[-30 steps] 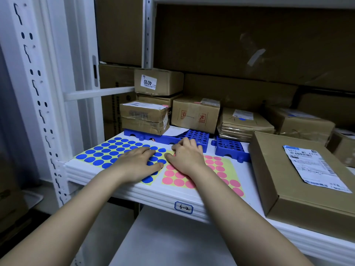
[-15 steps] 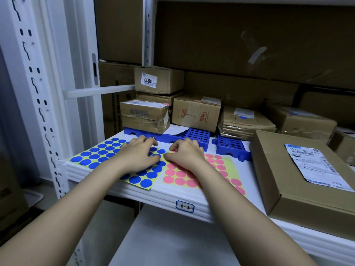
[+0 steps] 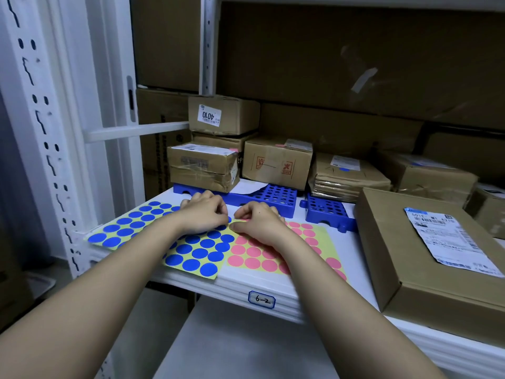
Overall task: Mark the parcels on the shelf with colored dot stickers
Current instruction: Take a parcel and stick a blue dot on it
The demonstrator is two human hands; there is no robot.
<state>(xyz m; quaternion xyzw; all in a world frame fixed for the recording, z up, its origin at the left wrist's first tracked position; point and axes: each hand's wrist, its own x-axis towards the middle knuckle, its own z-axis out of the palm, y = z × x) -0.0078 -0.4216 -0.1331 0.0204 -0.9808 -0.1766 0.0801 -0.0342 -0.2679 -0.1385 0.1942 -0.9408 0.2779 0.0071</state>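
**Operator:** Two sticker sheets are being worked at the front edge of the shelf [image 3: 273, 285]: the blue dot sheet [image 3: 196, 253] and the pink dot sheet [image 3: 257, 255], laid side by side with their inner edges meeting. What is being risked at this stage?

**Supervisor:** Several faults are being risked. A dot is probably being lifted at the join of the two sheets, so a torn or folded sticker is being invited if it is peeled too fast. Both sheets are lying loose near the shelf lip, and either one is liable to be dragged off the edge if it is pulled rather than pinned. The colours are also being handled close together, so the wrong colour is being risked.

**Operator:** How are the hands being held?

**Supervisor:** The left hand [image 3: 203, 214] is being held knuckles-up over the blue dot sheet, fingers curled under, its fingertips hidden. The right hand [image 3: 259, 220] is being rested on the pink dot sheet, thumb and forefinger drawn together toward the left hand. Whether a dot is actually being pinched by either hand cannot be told. Both forearms are being extended straight in from below.

**Operator:** Where are the parcels being kept?

**Supervisor:** They are being stored behind the sheets: the stacked parcels [image 3: 207, 165] on blue plastic grids [image 3: 276, 198], and the large flat parcel [image 3: 426, 253] to the right, apart from both hands.
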